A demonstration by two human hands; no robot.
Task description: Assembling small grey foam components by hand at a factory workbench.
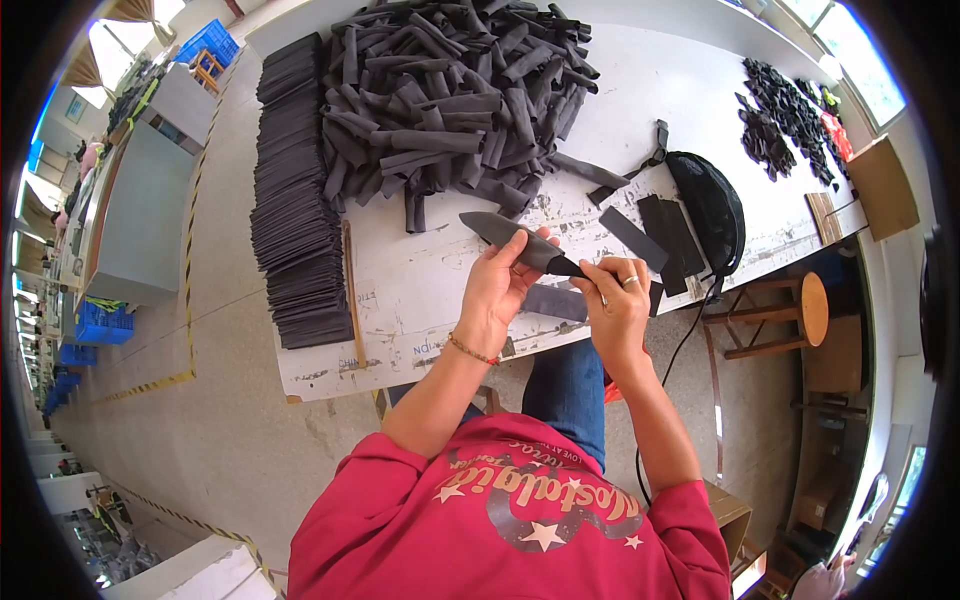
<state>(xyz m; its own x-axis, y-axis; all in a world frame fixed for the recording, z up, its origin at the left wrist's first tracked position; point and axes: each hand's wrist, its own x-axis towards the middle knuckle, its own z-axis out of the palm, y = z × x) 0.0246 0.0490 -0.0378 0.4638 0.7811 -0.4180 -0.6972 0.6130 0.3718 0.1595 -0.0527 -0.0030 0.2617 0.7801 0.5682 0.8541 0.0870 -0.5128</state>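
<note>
In front of me, above the table's near edge, my left hand (493,288) is closed around a dark grey fabric tube (537,252), its thumb lying on top. The tube's tapered far end points to the left. At its right end, my right hand (618,302) pinches a narrow black part (568,267) that comes out of the tube. Whether this part is sewn to the tube or sits inside it, I cannot tell. Beneath the hands a flat dark grey piece (555,303) lies on the white table (400,290). Flat dark strips (668,235) lie right of my hands.
A large heap of dark grey fabric tubes (430,105) covers the table's far middle. On the left stands a long row of stacked dark pieces (295,200). A black rounded case (708,208) lies at right, small black pieces (775,125) beyond. A wooden stool (813,310) stands right.
</note>
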